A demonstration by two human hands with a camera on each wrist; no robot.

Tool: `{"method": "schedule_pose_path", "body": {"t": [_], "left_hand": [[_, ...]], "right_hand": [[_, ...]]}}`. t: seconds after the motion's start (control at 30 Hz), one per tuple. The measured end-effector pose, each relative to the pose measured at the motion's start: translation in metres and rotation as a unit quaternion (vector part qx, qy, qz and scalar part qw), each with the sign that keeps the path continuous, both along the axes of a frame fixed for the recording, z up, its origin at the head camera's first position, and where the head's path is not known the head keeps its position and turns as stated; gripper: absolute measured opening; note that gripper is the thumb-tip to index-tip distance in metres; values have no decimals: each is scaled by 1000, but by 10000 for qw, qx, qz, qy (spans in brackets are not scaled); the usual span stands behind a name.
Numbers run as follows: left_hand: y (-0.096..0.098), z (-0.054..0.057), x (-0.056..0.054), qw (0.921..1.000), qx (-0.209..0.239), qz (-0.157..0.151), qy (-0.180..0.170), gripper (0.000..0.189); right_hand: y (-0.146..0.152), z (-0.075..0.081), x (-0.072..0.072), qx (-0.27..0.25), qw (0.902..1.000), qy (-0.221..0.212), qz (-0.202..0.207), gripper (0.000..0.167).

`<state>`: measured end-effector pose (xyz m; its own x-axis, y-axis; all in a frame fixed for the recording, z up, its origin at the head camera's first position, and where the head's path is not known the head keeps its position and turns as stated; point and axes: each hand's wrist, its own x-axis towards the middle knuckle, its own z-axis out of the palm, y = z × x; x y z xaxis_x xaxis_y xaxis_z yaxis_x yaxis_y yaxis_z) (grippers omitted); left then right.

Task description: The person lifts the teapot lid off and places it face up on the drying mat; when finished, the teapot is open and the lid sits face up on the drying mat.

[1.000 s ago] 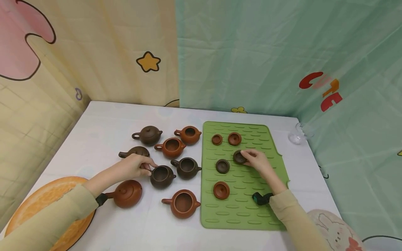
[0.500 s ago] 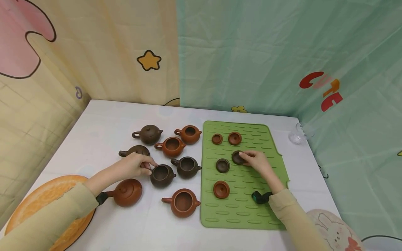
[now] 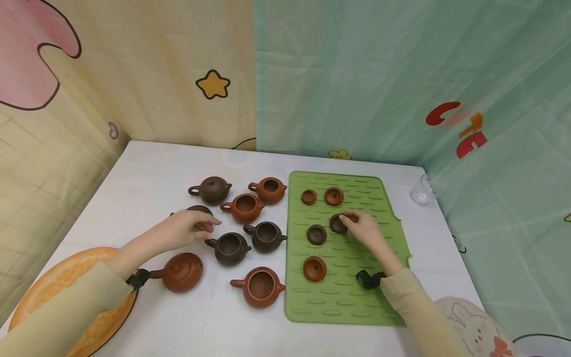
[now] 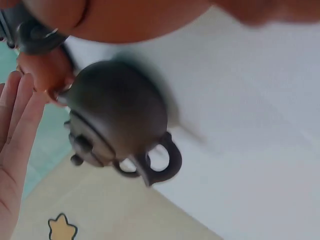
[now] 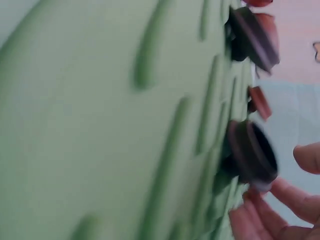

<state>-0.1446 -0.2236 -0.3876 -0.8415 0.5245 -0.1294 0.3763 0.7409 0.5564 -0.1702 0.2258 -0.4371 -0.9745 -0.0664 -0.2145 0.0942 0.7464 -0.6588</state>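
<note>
My left hand (image 3: 180,230) hovers just left of a dark brown lidless teapot (image 3: 231,259), its fingers loosely bent and apart from the handle. Part of a dark lidded teapot (image 3: 199,210) is hidden behind that hand. In the left wrist view the fingers (image 4: 22,110) look straight and hold nothing. On the green mat, my right hand (image 3: 368,232) is at the right edge of an upturned dark teapot lid (image 3: 337,224). The right wrist view has the thumb clear of this lid (image 5: 250,152), while a fingertip is at its lower rim.
Several brown and reddish teapots stand left of the green mat (image 3: 348,302), among them a lidless reddish one (image 3: 258,290) in front and a lidded reddish one (image 3: 182,272). Other upturned lids (image 3: 314,268) lie on the mat. An orange round mat (image 3: 98,317) is at front left.
My left hand has let go of the dark teapot's handle and drawn back a little to the left. The dark lid has shifted slightly left on the mat, and the right fingers have loosened from it.
</note>
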Motion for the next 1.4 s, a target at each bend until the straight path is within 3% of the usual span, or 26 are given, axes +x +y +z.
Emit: {"method": "schedule_pose_path", "body": {"t": [0.1, 0.27, 0.43, 0.57, 0.7, 0.8, 0.93, 1.1, 1.23, 1.4], "left_hand": [[-7, 9, 5, 9999, -3, 123, 39, 33], [-22, 16, 21, 9993, -233, 296, -6, 35], [-42, 8, 44, 9985, -206, 470, -169, 35], [-58, -4, 60, 9967, -45, 784, -214, 34], [-71, -14, 72, 9949, 13, 991, -164, 30], [-77, -20, 78, 9940, 24, 1073, -203, 29], [-81, -26, 81, 9935, 43, 1117, -211, 28], [-85, -33, 82, 9962, 195, 849, -90, 28], [-86, -37, 82, 9972, 296, 685, 16, 29], [-85, -37, 81, 9965, 184, 811, 82, 28]], "right_hand": [[-11, 9, 1, 279, 9988, 407, 59, 46], [-40, 26, 4, 98, 9940, 1014, 404, 42], [-89, 45, 6, -526, 9870, 955, 1181, 35], [-138, 51, 9, -1007, 9710, 712, 2050, 30], [-184, 53, 14, -1074, 9456, 516, 3027, 27], [-213, 58, 18, -941, 9316, 339, 3496, 26], [-249, 64, 22, -479, 9212, 223, 3854, 25], [-289, 61, 30, 192, 9020, 265, 4305, 28], [-309, 55, 38, 529, 8945, 190, 4435, 28], [-322, 47, 46, 1166, 8839, 325, 4516, 29]]}}
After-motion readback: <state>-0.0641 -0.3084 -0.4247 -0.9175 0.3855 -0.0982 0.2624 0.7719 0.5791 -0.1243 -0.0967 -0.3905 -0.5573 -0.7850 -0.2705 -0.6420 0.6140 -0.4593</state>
